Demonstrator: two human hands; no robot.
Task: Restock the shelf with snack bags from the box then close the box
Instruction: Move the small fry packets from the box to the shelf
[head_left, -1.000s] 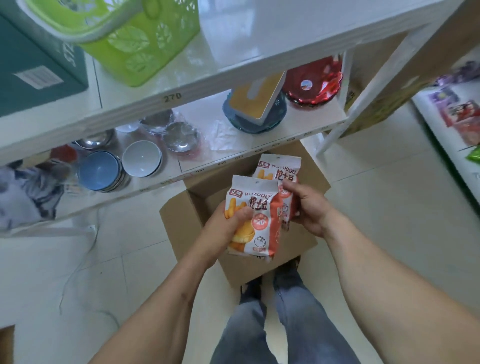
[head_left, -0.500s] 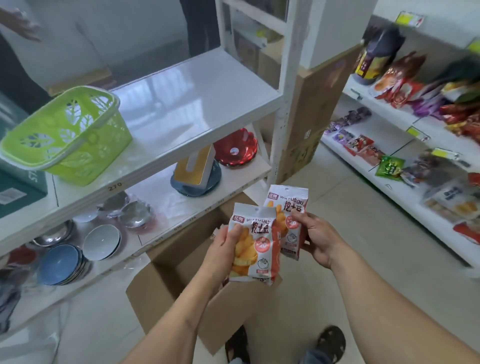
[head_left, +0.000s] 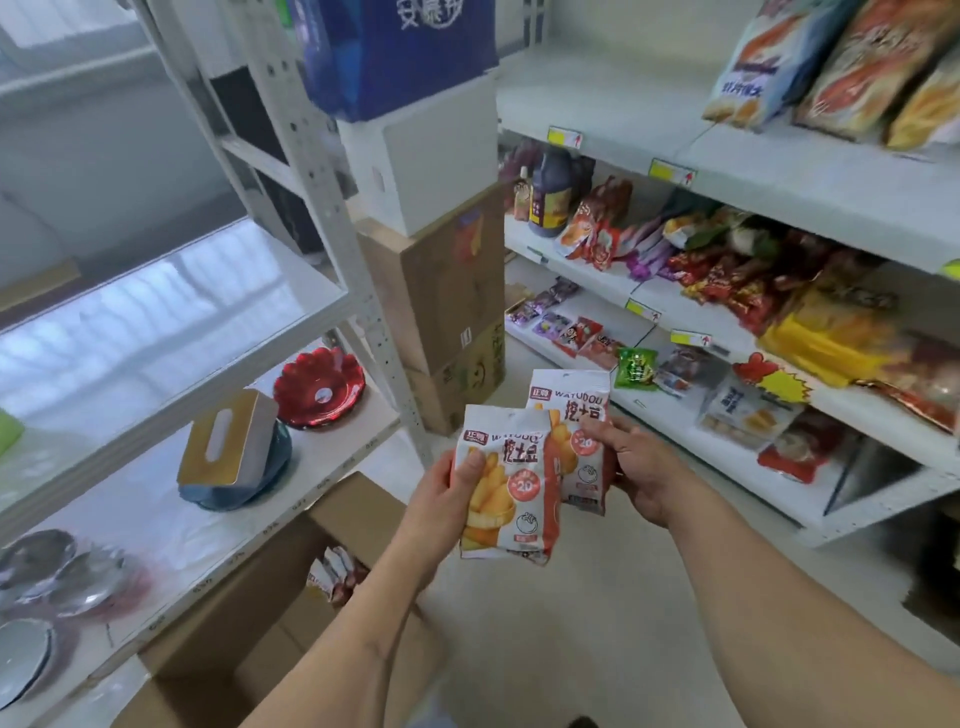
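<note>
Hands grasp 1 snack bag each, left hand on the front bag, right hand on the rear bag, raised toward the snack shelf beyond the right hand, probably for placing, while the open box stays below the left forearm.

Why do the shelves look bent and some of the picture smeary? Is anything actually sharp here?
Head view: the wide-angle lens bows the rack uprights and shelf edges. The snack bags on the right shelf are smeared, most toward the frame edge. Window light glares off the glossy white shelf at left. Sharpest are the two snack bags, one in the left hand, one in the right hand, their print readable.
</note>
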